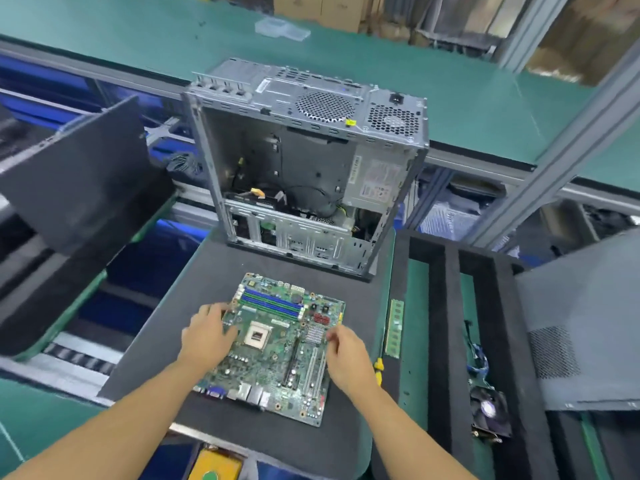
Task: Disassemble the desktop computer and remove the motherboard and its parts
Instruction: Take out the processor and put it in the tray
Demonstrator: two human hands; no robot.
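The motherboard (273, 362) is touched at its left edge by the spread left hand (207, 336); the right hand (348, 356) is curled at its right edge, its grip unclear.

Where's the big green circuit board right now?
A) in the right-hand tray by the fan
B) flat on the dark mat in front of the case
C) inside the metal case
B: the motherboard lies flat on the dark mat, in front of the open case.

An electronics workshop line: green bench mats (433, 57), black foam trays (450, 323), aluminium framing (566, 147); cardboard boxes (332, 8) stacked behind.
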